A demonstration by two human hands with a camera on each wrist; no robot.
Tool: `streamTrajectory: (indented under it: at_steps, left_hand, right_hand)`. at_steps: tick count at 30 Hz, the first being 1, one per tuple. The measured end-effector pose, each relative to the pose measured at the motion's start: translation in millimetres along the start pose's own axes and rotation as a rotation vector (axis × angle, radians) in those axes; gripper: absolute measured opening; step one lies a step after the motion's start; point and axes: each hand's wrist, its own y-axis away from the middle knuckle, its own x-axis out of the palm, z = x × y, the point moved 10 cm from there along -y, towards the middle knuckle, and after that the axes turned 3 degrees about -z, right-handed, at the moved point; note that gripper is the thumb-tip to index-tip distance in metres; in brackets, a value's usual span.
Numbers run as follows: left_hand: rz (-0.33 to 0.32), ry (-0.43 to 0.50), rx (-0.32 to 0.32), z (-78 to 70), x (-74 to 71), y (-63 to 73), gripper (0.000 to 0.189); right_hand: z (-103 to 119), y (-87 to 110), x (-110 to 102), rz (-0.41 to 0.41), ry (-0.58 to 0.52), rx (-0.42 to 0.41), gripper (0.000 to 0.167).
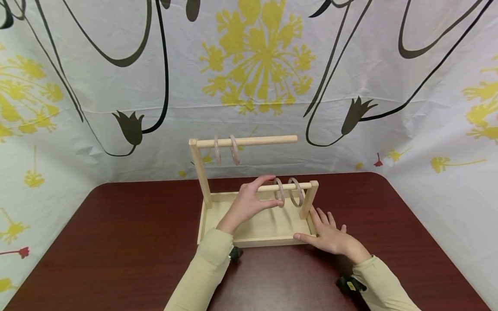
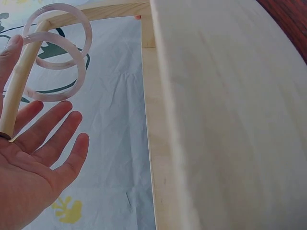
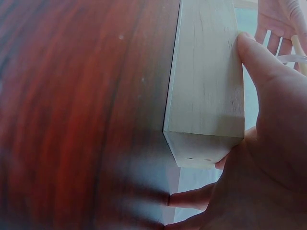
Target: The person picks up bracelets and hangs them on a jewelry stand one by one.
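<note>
A pale wooden rack (image 1: 253, 242) has a tray base, a tall bar (image 1: 268, 140) at the back left and a lower bar (image 1: 264, 188) on the right. Two bangles, a nearer one (image 1: 282, 196) and one closer to the post (image 1: 300, 196), hang on the lower bar. My left hand (image 1: 249, 203) holds the nearer bangle (image 2: 80, 79) between thumb and index finger, its other fingers spread. At the tray's front right corner rests my right hand (image 1: 330, 237), thumb (image 3: 261, 57) along the front wall's rim, other fingers extended beside the end wall.
Two more bangles, a left one (image 1: 217, 151) and a right one (image 1: 234, 151), hang on the tall bar. The rack stands on a dark red-brown table (image 1: 136, 242). Behind it hangs a white cloth (image 1: 272, 121) with flower prints.
</note>
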Motion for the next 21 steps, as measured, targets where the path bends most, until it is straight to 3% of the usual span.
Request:
streamTrajectory:
  at_steps: [12, 21]
  left_hand:
    - [0.002, 0.001, -0.006, -0.4, -1.4, 1.9, 0.075]
    - [0.027, -0.011, -0.064, 10.9, -9.1, 9.6, 0.080]
  right_hand:
    - [1.7, 1.5, 0.1, 0.002, -0.002, -0.002, 0.106]
    - [0.6, 0.0, -1.2, -0.004, -0.006, -0.001, 0.106]
